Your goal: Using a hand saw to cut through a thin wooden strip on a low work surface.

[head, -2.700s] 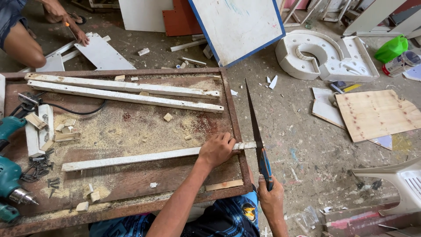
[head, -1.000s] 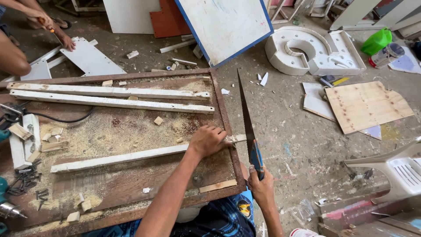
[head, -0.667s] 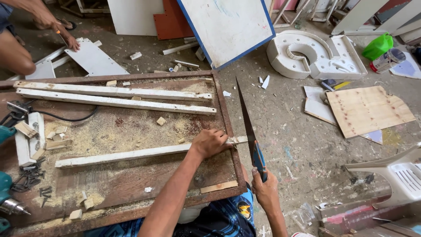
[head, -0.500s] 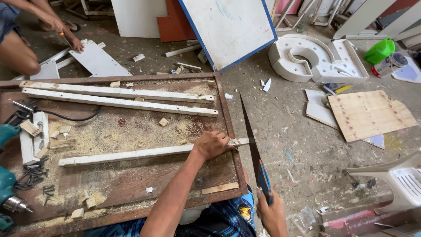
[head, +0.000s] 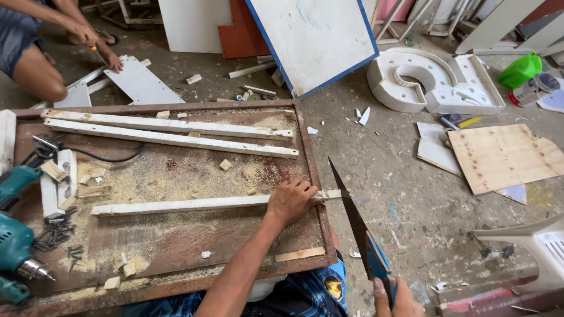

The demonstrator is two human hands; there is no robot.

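**Sawing a white strip at the worktable edge**

Pinning the white wooden strip (head: 200, 204) flat on the worktable (head: 176, 276), the left hand (head: 289, 201) lies closed over it, fingers curled, just inside the table's right rim. The strip's short end overhangs that rim, which leaves it free for cutting. The right hand (head: 395, 298), partly out of frame, is clenched around the blue handle of the handsaw (head: 358, 232); its blade meets the overhanging end just outside the rim. No containers sit on the table: sawdust, offcut blocks and loose screws (head: 56, 235) lie bare, with a teal drill (head: 17, 249) at its left end.
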